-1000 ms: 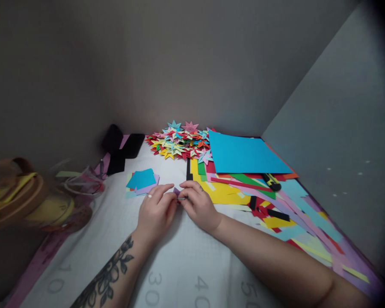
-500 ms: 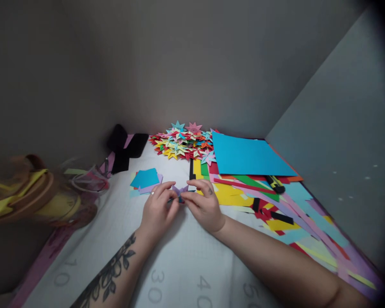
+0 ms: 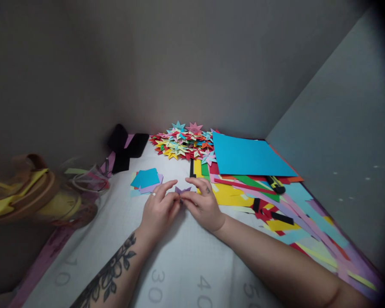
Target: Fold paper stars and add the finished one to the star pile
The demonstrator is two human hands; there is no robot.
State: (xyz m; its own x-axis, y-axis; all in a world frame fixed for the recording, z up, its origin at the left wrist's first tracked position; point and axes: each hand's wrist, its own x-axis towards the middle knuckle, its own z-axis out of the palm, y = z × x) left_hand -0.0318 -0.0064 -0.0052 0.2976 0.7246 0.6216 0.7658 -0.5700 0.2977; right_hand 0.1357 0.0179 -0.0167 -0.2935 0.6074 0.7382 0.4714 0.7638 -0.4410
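Between my hands is a small folded purple paper piece [image 3: 182,189] with pointed tips, mostly covered by my fingers. My left hand [image 3: 160,207] pinches its near left side between thumb and fingers, the index finger raised and curved. My right hand [image 3: 205,205] grips the right side the same way, its index finger also lifted. Just left of the fingers lie stacked paper squares [image 3: 146,177], blue on top and purple beneath. Beyond my hands, against the wall, rises a heap of folded paper stars [image 3: 179,143] in many colours.
A large blue sheet [image 3: 250,154] covers other papers at the back right, with a yellow-black utility knife [image 3: 276,185] by its edge. Paper strips and scraps [image 3: 276,218] spread along the right. At left are a yellow-brown container [image 3: 45,192], a clear cup [image 3: 90,179] and black pieces [image 3: 137,145].
My fingers have shifted slightly on the paper piece. The blue-toned part seen beneath it earlier is now covered by my fingers, and its purple points still show.
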